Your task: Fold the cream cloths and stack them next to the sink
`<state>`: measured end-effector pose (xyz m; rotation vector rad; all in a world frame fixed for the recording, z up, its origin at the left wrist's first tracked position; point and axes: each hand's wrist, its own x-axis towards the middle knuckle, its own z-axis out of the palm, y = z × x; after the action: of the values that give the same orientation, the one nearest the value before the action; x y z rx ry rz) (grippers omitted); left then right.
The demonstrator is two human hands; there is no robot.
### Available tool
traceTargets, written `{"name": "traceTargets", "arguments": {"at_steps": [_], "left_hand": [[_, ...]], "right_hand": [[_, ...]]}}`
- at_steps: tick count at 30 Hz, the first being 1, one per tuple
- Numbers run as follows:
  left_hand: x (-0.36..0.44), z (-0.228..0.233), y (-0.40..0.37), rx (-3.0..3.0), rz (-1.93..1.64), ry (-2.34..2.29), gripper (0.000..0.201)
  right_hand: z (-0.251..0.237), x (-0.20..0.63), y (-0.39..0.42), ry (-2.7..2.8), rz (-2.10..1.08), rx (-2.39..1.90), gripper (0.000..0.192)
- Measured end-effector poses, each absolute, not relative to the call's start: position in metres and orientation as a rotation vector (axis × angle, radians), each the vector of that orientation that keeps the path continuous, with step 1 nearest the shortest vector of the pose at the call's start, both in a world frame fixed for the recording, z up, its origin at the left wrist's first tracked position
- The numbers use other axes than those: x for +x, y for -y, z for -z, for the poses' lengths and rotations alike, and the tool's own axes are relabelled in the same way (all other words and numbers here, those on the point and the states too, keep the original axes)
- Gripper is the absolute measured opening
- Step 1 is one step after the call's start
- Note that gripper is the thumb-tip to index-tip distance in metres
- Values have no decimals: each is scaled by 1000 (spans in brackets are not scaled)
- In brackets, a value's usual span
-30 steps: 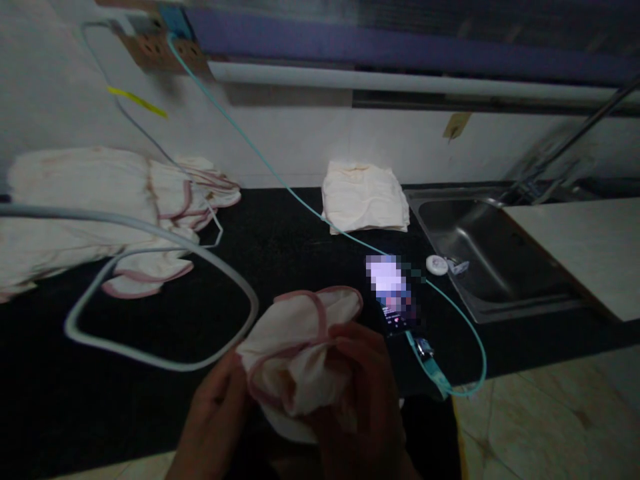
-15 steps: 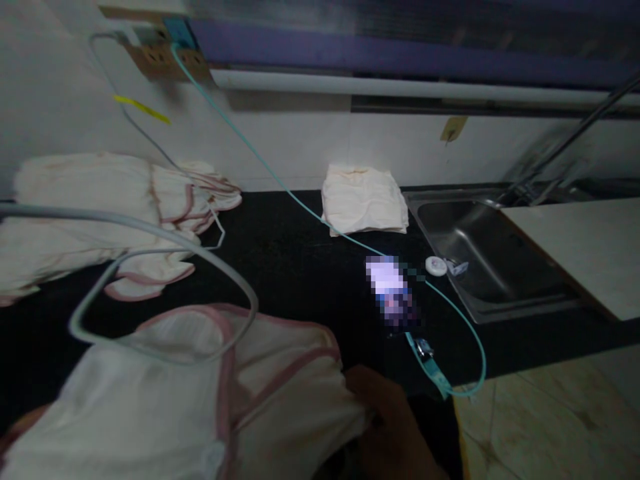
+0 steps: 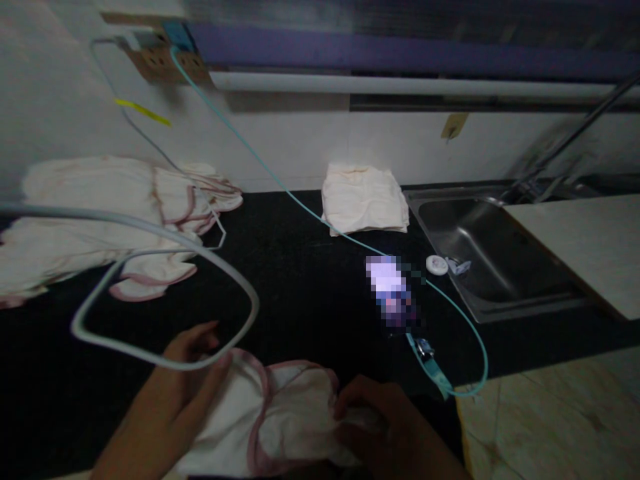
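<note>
Dim room; white wall (image 3: 300, 147) behind a black counter (image 3: 300, 280); steel sink (image 3: 480, 247) at right; tiled floor (image 3: 550, 420).
</note>
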<state>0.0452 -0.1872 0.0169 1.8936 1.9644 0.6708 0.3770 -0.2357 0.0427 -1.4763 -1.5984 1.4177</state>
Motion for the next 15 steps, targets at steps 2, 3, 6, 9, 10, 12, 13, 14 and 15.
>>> {"name": "traceTargets", "arguments": {"at_steps": [2, 3, 6, 9, 10, 12, 13, 14, 15], "left_hand": [[54, -5, 175, 2128, -478, -1827, 64], [59, -1, 171, 2231, -393, -1754, 57], [76, 7, 168, 2347, -255, -1618, 38], [99, 4, 177, 2250, -312, -1593, 39], [109, 1, 181, 2213, -318, -1579, 36], [129, -5, 191, 2181, -255, -1506, 36], [138, -7, 196, 2179, -206, -1458, 43], [146, -9, 201, 2175, -167, -1410, 49], [151, -10, 206, 2163, -155, -1365, 53]], "right_hand": [[-44, 377, 236, 1473, -1444, -1431, 30], [-44, 377, 236, 1420, -1454, -1403, 32], [-37, 376, 235, 1314, -1350, -1397, 38], [-23, 374, 237, 1338, -1136, -1479, 50], [-18, 373, 237, 1373, -1083, -1499, 53], [-11, 369, 239, 1452, -992, -1509, 54], [-9, 367, 240, 1486, -942, -1488, 53], [-8, 365, 240, 1512, -891, -1445, 51], [-8, 363, 240, 1525, -850, -1401, 48]]}}
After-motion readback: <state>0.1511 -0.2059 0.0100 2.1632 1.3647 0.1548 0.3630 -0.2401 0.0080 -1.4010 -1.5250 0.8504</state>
